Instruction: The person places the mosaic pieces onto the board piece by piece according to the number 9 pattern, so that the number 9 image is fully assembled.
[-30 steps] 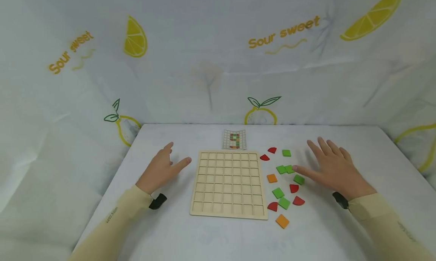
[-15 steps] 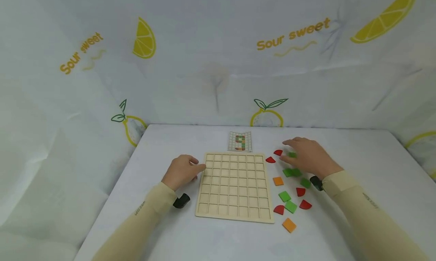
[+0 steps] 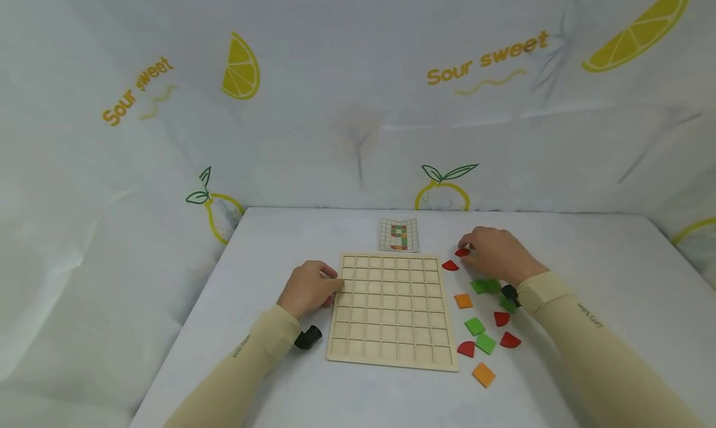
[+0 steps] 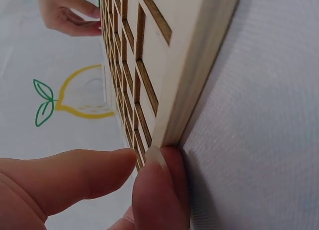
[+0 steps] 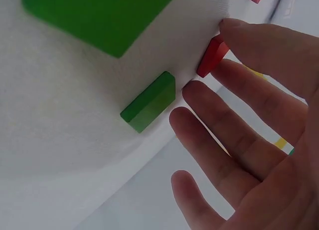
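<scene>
The wooden grid board [image 3: 394, 317] lies flat on the white table, its square cells bare. My left hand [image 3: 309, 289] is at its left edge; in the left wrist view the thumb comes over the top and a fingertip presses the side of the rim [image 4: 182, 95]. Beyond the board's upper right corner, my right hand [image 3: 500, 254] reaches down to a red quarter-circle tile [image 3: 462, 252]. Thumb and index finger take that tile [image 5: 212, 56] from both sides, while the other fingers stay extended near a green square tile [image 5: 151, 103].
Right of the board lie loose tiles: green squares [image 3: 475, 326], orange squares [image 3: 483, 374] and red quarter-circles [image 3: 510, 340]. A pattern card [image 3: 399, 235] with a coloured figure on a grid sits behind the board. A lemon-print cloth [image 3: 302, 123] hangs at the back.
My right hand has moved left and away from me, from over the green tiles to the red tile, and closed on it. My left hand has come right to the board's edge.
</scene>
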The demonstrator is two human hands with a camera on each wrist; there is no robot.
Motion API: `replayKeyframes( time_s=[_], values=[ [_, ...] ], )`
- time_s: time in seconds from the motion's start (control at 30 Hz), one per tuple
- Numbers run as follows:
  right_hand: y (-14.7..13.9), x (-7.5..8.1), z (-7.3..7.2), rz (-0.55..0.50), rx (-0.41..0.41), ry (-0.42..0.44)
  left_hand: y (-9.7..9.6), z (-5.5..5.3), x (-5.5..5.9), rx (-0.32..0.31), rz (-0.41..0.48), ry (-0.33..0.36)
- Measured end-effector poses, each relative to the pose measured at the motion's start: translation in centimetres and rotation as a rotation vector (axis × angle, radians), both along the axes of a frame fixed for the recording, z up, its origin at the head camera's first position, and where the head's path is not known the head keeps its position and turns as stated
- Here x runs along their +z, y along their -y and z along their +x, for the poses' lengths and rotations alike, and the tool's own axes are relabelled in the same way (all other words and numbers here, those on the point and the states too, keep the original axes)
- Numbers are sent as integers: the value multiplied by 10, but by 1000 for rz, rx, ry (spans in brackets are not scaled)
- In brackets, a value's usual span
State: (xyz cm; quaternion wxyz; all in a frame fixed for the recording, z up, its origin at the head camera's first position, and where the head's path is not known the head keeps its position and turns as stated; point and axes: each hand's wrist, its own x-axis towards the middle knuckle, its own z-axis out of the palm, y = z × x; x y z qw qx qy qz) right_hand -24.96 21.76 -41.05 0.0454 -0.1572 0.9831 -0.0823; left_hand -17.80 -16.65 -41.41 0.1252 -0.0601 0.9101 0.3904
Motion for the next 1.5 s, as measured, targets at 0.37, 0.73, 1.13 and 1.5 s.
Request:
replayKeyframes(
  time_s=[0.37,0.73,1.13,1.5],
  values=[
    [4,0,-3,-2,9,-2,-2,-2,-5,9,-31,-21],
    [15,-1,-5,-7,52,-5,3,3,-11,20,-43,-26],
    [59,20,2,-21,101,-48,2,-2,-12,30,-14,-32],
    [122,22,24,-62,243,-134,-1,-5,-10,32,0,-19]
  ],
)
